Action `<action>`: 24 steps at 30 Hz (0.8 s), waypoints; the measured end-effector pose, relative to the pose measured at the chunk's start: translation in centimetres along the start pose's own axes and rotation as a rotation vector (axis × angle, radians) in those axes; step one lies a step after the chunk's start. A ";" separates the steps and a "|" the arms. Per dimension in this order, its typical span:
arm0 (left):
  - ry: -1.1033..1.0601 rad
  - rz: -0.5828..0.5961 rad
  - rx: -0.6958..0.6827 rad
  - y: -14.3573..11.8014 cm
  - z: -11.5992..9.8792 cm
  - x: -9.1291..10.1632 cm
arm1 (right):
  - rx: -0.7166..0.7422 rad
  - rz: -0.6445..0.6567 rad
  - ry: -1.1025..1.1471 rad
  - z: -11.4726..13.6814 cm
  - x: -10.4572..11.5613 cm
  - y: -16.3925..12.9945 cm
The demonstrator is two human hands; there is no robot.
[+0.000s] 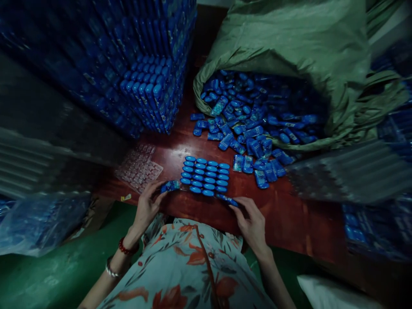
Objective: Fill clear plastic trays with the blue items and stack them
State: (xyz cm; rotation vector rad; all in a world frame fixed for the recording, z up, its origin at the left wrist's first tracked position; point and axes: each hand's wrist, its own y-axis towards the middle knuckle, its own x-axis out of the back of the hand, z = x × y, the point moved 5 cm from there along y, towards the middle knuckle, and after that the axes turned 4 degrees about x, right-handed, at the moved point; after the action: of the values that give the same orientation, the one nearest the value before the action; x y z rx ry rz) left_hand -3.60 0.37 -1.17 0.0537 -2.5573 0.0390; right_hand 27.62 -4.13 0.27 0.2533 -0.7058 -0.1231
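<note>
Glossy blue oblong packs (206, 176) stand in a grid; left fingers (157, 195) and right fingers (236, 209) each pinch one.

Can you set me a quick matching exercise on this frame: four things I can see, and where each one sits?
Things:
1. green sack
2. clear blister tray
3. left hand
4. filled block of blue packs

Places:
A. on the red table, between the two hands
B. lying open at upper right, blue packs spilling out
C. on the table, left of the filled block
D. pinching a blue pack at the block's left edge

Pairs: 1-B, 2-C, 3-D, 4-A
</note>
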 end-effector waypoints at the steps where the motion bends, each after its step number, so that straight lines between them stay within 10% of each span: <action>1: -0.012 -0.004 -0.004 0.0 0.0 -0.2 | 0.049 0.003 -0.023 0.3 -0.3 -0.1; 9: 0.004 -0.101 -0.125 -0.6 -1.6 -1.4 | 0.243 0.466 -0.520 2.0 -2.2 0.7; 17: 0.194 0.225 -0.616 -0.3 -3.7 -3.3 | 0.291 0.780 -0.614 3.4 -2.4 3.0; 24: 0.378 0.493 -0.805 0.4 -5.0 -3.5 | 0.316 0.772 -0.610 3.8 -2.4 3.0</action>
State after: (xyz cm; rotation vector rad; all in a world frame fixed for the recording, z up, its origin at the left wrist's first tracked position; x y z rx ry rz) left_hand 2.05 1.09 1.07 -0.8037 -1.9842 -0.7107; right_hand 23.37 -1.50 2.33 0.2290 -1.3868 0.6804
